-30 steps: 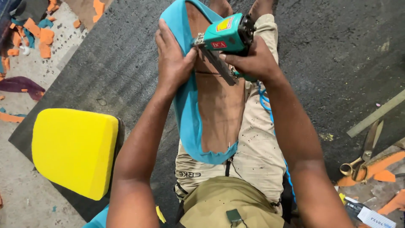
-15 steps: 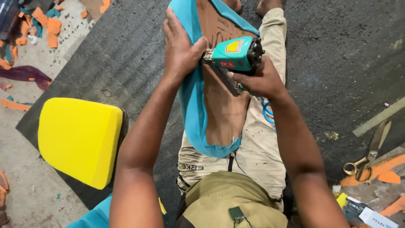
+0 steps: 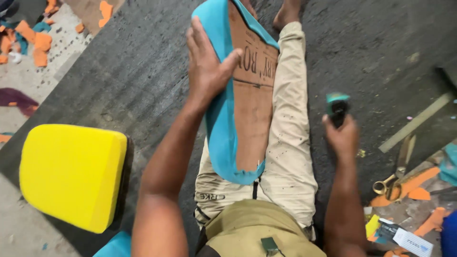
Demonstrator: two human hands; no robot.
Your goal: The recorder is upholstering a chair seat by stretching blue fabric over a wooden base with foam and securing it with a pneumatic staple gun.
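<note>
while the left hand point(image 3: 207, 66) presses the blue cover's point(image 3: 220, 123) edge, the right hand point(image 3: 340, 135) grips a stapler point(image 3: 337, 107) aside.

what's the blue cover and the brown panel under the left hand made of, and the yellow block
Blue cover: likely smooth matte vinyl or fabric, wrapped around the edge. Brown panel: looks like dull fibrous cardboard or hardboard. Yellow block: probably covered foam, with soft rounded corners.

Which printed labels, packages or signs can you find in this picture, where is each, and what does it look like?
Brown cardboard panel: on the blue-covered piece over the lap, under the left hand; long, dark print on it.
White printed card: floor, bottom right corner; small rectangle among orange scraps.
Trouser print: small dark lettering on the beige thigh.
</note>
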